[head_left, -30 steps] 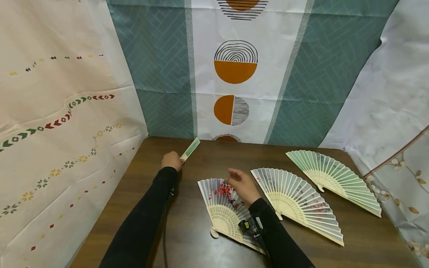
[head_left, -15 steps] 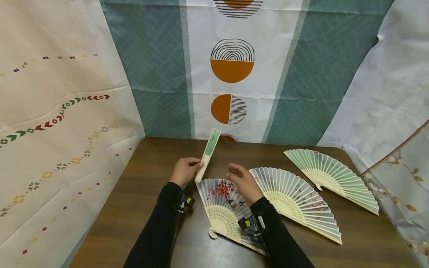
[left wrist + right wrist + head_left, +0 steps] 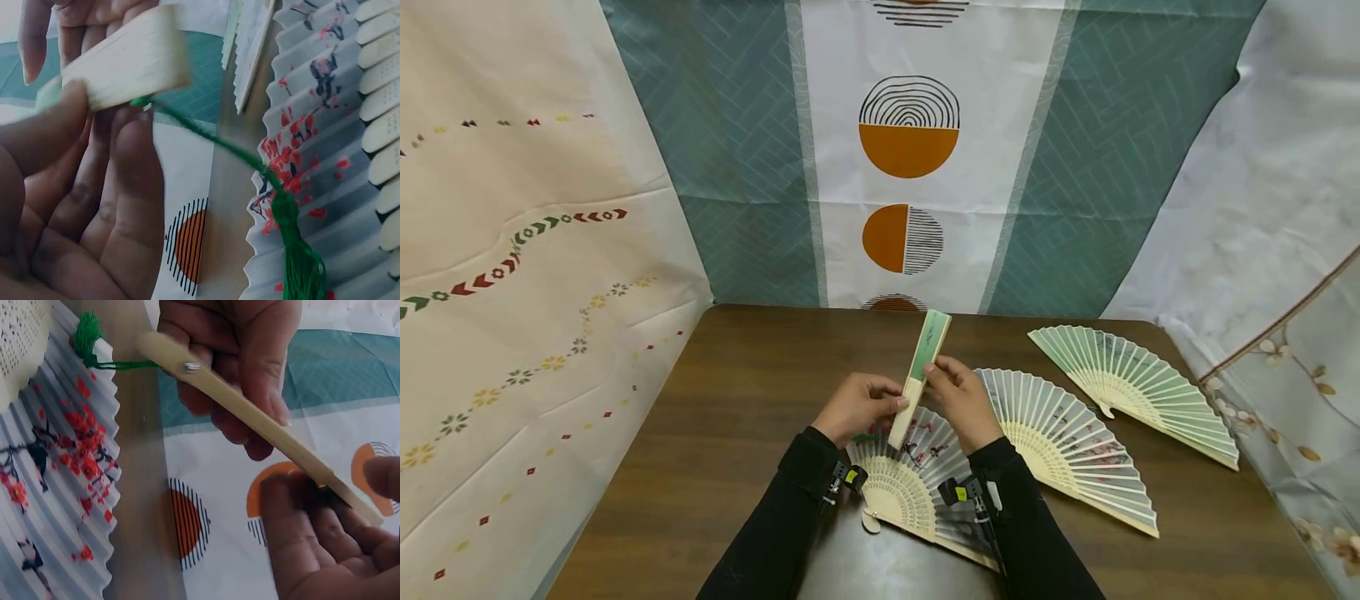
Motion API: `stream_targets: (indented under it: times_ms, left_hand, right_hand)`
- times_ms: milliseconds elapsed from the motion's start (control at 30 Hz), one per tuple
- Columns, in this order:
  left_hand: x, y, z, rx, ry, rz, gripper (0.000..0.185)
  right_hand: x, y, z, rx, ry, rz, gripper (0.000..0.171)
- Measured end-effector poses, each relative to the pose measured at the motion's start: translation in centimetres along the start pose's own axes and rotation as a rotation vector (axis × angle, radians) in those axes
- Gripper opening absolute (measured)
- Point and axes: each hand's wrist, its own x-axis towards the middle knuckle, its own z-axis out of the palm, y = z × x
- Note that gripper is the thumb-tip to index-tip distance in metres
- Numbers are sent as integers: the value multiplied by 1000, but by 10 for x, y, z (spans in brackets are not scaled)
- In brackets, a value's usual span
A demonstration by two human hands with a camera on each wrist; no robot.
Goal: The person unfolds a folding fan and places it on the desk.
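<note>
The left hand is positioned above the near centre of the tabletop. Its grip is closed around the lower, pale wooden end of a folded fan; the left wrist view shows the thumb and fingers curled round the stacked ribs. A green tassel hangs on a green cord from the pivot end of the folded fan and lies over the open fan below.

The folded fan is held clear of the tabletop, between the two hands. It is tilted, with the green top end pointing up and away from the person and the wooden end pointing down toward the person.

The right hand is just beside the left, touching the folded fan higher up its length. In the right wrist view the fingertips press on the outer guard stick and the thumb sits beneath it, so the grip pinches the folded fan lightly.

Directly beneath both hands, an open fan with red blossoms lies flat on the tabletop. To its right lies a second open fan with a grey painted leaf. Further right, near the far right corner, lies an open green fan. Patterned cloths hang behind and beside the tabletop.
</note>
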Motion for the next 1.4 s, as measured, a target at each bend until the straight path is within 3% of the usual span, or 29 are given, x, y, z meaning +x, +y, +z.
stream_targets:
  times_ms: [200, 300, 467, 667, 1167, 1400]
  left_hand:
    - [-1, 7, -1, 2, -69, -23, 25]
    - [2, 11, 0, -20, -45, -36, 30]
    - [10, 23, 9, -53, 63, -13, 42]
    - [16, 30, 18, -4, 144, 6, 31]
    - [22, 33, 16, -93, 179, 26, 25]
    - [22, 28, 14, -267, 205, -2, 24]
  right_hand:
    - [3, -5, -3, 25, 57, 15, 27]
    - [3, -3, -5, -5, 38, 12, 27]
    - [2, 1, -5, -55, -8, 27, 30]
    - [2, 3, -5, -72, -39, 34, 31]
    - [5, -2, -4, -52, 57, 59, 30]
    - [3, -2, -5, 13, 107, 77, 25]
